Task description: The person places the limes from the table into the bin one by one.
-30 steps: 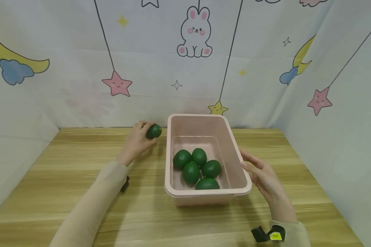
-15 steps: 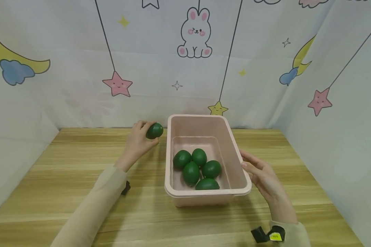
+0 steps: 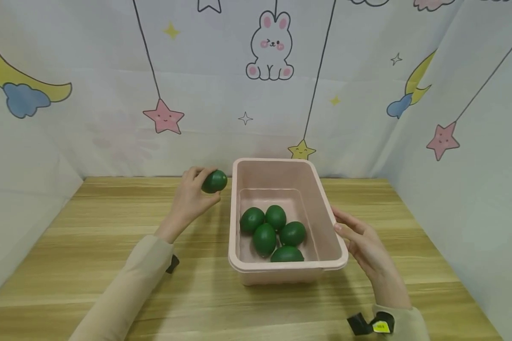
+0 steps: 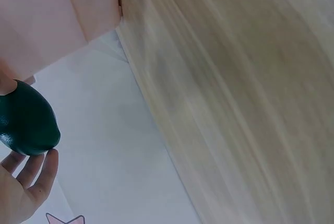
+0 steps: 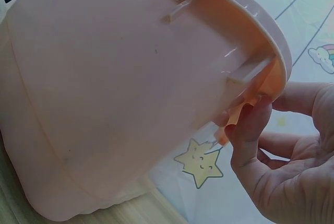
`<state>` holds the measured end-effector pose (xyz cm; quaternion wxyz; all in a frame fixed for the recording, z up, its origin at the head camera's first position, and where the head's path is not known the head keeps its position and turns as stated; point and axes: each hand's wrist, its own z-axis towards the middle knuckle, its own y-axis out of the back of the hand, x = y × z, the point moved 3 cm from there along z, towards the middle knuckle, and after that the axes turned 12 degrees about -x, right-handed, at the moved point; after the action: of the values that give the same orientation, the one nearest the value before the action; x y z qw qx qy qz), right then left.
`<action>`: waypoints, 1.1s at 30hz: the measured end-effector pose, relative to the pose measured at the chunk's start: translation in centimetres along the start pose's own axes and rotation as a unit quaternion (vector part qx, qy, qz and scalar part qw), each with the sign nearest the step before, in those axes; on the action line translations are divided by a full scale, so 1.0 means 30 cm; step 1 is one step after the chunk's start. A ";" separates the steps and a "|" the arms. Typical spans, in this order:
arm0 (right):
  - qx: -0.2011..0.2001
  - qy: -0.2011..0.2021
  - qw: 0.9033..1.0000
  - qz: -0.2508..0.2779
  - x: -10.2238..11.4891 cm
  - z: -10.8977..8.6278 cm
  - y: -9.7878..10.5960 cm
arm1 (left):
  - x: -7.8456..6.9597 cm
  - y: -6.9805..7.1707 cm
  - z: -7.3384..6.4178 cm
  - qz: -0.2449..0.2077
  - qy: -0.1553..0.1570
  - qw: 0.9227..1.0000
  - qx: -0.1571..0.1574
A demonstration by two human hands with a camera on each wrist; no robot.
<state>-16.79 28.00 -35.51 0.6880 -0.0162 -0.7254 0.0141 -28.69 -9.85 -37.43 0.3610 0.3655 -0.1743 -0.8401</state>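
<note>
A dark green, smooth oval fruit with a small nub at one end (image 3: 214, 182), resembling a lime or avocado, is held between the thumb and fingers of my left hand (image 3: 192, 195). It is off the table, just left of the pink plastic box (image 3: 235, 222). In the left wrist view the same fruit (image 4: 28, 122) shows its glossy skin, with fingertips against its lower side. Several similar green fruits (image 3: 264, 239) lie together on the box's floor, toward its near end. My right hand (image 3: 367, 244) holds the box's right rim, fingers hooked by the lip in the right wrist view.
The box stands on a wood-grain table (image 3: 162, 293). Behind and beside the table hangs a white curtain (image 3: 213, 94) printed with stars, moons and a rabbit. Dark straps (image 3: 370, 324) sit around the right sleeve cuff.
My left hand has shifted slightly right with the green fruit, bringing it closer to the box. The right hand, the box and the fruits inside stay in place.
</note>
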 end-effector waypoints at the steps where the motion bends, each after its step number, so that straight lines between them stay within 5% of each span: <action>1: -0.001 0.000 1.000 0.000 0.000 0.000 0.000 | -0.004 0.002 0.001 -0.002 -0.002 1.000 -0.002; 22: 0.003 0.007 1.000 0.003 -0.002 -0.002 0.002 | -0.131 0.050 0.054 -0.009 -0.052 0.998 -0.022; 33: -0.001 0.000 1.000 0.000 -0.005 -0.003 0.007 | -0.200 0.061 0.095 -0.013 -0.073 0.997 0.004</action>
<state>-16.68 28.21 -35.66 0.6882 -0.0164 -0.7252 0.0132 -27.09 -6.60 -31.58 0.3345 0.3070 -0.1987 -0.8685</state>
